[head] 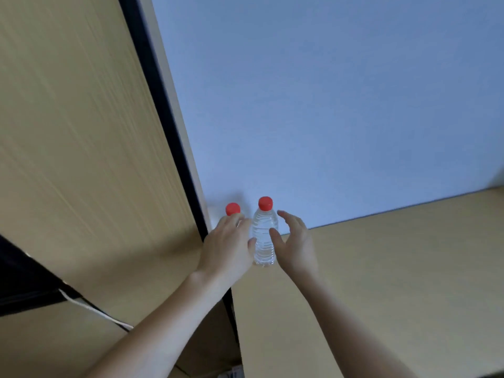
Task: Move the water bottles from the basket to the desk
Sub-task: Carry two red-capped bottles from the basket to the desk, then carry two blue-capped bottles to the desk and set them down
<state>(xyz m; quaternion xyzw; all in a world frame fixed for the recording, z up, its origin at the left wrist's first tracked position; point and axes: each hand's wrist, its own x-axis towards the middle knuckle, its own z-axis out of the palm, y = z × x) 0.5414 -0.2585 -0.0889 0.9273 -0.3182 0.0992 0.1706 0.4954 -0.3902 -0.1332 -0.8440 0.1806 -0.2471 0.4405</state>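
Two clear water bottles with red caps stand upright in the back left corner of the wooden desk [395, 282]. The right bottle [264, 241] is in full view between my hands. Only the red cap of the left bottle [232, 208] shows; my left hand [227, 246] hides its body. That hand's fingers point up in front of the bottle, fairly straight, with the thumb out toward the right bottle. Whether it touches either bottle I cannot tell. My right hand [296, 241] is spread just right of the right bottle, holding nothing. No basket is in view.
A pale blue-white wall [327, 105] rises behind the desk. A tall wooden panel [81, 132] with a black edge [169, 126] closes the desk's left side. A white cable [92, 309] runs along the lower left.
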